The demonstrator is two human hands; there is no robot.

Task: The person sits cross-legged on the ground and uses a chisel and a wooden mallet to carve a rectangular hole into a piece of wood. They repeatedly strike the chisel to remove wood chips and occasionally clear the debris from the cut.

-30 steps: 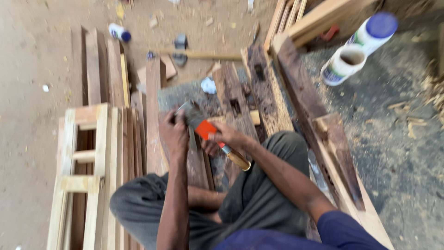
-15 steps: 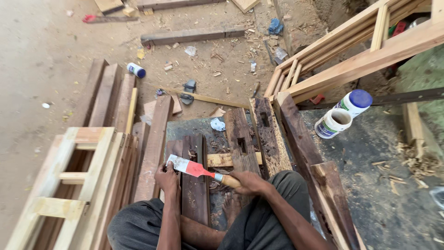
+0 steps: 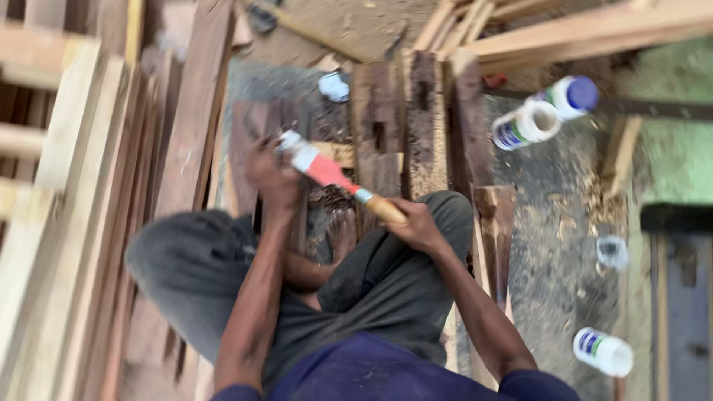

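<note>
**Red-handled tool held at both ends, glue-type bottles off to the side**

Going left to right. Far left is a stack of pale planks (image 3: 67,186) and darker boards leaning alongside, all a bit smeared by blur.

Then the left hand (image 3: 273,178), closed around the blade end of the tool (image 3: 327,172). It looks like a chisel or something similar: pale metal tip, red middle section, wooden butt. It sits slanted over the dark wooden pieces (image 3: 401,126) just in front of the person's knees. The right hand (image 3: 416,223) is wrapped snug on the wooden butt end. So both hands are closed on the same tool, one at each end.

Handling guess: stiff and rigid, fairly light, one-hand weight really. The wooden end is the obvious place to hold, since the metal end is probably sharp and would be slick. The dark pieces under it look old, rough and heavy, with slots cut in them.

Containers, further right: a white bottle (image 3: 523,125) lying on its side with the mouth open toward us, can't tell if anything's in it. Touching it is a second white bottle with a blue cap (image 3: 572,95), closed. Lower right, another white bottle (image 3: 603,352) on its side on the sawdusty floor, contents not visible, and a small clear cup-ish thing (image 3: 612,251) above it, too blurry to call.
</note>
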